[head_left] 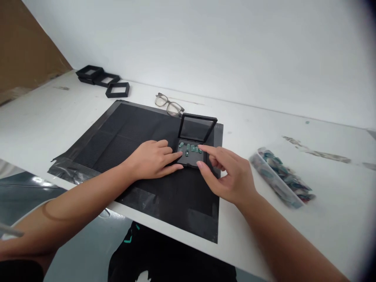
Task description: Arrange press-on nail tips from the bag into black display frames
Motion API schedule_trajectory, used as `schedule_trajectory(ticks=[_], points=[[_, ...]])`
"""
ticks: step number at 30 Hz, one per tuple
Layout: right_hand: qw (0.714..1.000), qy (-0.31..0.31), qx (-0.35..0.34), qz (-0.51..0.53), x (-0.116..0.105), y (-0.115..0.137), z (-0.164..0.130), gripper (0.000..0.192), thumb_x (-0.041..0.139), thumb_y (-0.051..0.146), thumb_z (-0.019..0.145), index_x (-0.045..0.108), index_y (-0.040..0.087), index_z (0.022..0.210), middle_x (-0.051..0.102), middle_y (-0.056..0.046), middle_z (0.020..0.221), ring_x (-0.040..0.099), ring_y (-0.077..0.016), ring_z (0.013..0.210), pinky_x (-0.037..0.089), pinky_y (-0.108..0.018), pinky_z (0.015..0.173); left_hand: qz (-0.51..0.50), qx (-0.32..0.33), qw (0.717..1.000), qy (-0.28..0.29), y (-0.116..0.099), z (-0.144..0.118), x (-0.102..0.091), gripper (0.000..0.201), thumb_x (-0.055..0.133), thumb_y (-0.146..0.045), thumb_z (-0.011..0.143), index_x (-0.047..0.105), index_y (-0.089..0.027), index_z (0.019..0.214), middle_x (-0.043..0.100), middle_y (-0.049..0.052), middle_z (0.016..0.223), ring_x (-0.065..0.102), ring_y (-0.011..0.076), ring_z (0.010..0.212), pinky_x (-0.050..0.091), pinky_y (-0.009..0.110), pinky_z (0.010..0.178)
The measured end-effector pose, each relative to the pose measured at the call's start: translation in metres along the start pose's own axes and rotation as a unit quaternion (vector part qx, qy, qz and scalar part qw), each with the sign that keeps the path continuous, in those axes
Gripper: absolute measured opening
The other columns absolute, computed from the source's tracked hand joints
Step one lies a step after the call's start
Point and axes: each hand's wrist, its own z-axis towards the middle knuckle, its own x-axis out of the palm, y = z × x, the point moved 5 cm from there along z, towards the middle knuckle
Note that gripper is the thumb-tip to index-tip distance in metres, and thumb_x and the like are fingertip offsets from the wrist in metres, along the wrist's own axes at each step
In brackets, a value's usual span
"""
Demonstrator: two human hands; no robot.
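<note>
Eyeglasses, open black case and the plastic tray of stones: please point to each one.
Eyeglasses (169, 105), head view, on the front frame.
Open black case (196, 129), head view, on its raised lid.
Plastic tray of stones (266, 174), head view, on its near wall.

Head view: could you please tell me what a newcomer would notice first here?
Both hands meet at a small open black case of green stones on a black mat: the left hand steadies it, the right hand touches the stones. To the right lies a clear tray of stones; glasses sit behind.

no readable text, labels, numbers anywhere
</note>
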Motion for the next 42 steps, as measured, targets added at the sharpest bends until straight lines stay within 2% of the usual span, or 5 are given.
schedule_trajectory(ticks=[9, 16, 18, 25, 42], points=[[0.998, -0.037, 0.016, -0.047, -0.009, 0.002, 0.002, 0.040, 0.058, 0.027, 0.092, 0.059, 0.021, 0.132, 0.058, 0.003, 0.065, 0.056, -0.0121, 0.058, 0.047, -0.026, 0.057, -0.005, 0.022, 1.000, -0.007, -0.007, 0.003, -0.004, 0.046, 0.046, -0.053, 0.100, 0.069, -0.018, 0.121, 0.068, 0.003, 0.080, 0.057, 0.0168, 0.075, 0.043, 0.029, 0.062], [0.908, -0.300, 0.240, -0.164, -0.165, -0.080, -0.046, 0.046, 0.053, 0.047, 0.096, 0.060, 0.019, 0.132, 0.072, -0.016, 0.102, 0.064, -0.0235, 0.075, 0.043, -0.036, 0.060, -0.046, 0.024, 0.997, -0.052, -0.003, -0.003, -0.016, 0.036, 0.058, -0.039, 0.096, 0.067, -0.017, 0.123, 0.072, 0.004, 0.087, 0.062, 0.0173, 0.077, 0.048, 0.029, 0.066], [0.905, -0.175, 0.352, -0.161, -0.186, -0.120, -0.069, 0.054, 0.058, 0.055, 0.091, 0.062, 0.020, 0.132, 0.072, -0.014, 0.088, 0.063, -0.0232, 0.069, 0.042, -0.037, 0.058, -0.054, 0.044, 0.995, -0.071, -0.008, -0.002, -0.019, 0.034, 0.060, -0.035, 0.094, 0.067, -0.017, 0.123, 0.072, 0.005, 0.089, 0.063, 0.0175, 0.078, 0.050, 0.029, 0.069], [0.917, 0.144, 0.371, 0.030, -0.148, -0.147, -0.096, 0.045, 0.068, 0.060, 0.081, 0.078, 0.025, 0.108, 0.073, -0.005, 0.081, 0.061, -0.0164, 0.065, 0.048, -0.030, 0.056, -0.094, 0.123, 0.985, -0.081, -0.074, 0.041, -0.028, 0.032, 0.067, -0.032, 0.090, 0.068, -0.021, 0.120, 0.074, 0.003, 0.098, 0.066, 0.0180, 0.090, 0.053, 0.032, 0.082], [0.939, 0.066, 0.325, 0.091, -0.125, -0.126, -0.086, 0.028, 0.074, 0.051, 0.080, 0.080, 0.026, 0.090, 0.072, -0.002, 0.077, 0.051, -0.0121, 0.058, 0.044, -0.028, 0.052, -0.245, 0.163, 0.956, -0.010, -0.129, 0.089, 0.004, 0.051, 0.052, -0.064, 0.094, 0.074, -0.019, 0.105, 0.077, 0.003, 0.112, 0.063, 0.0253, 0.120, 0.036, 0.044, 0.113]])
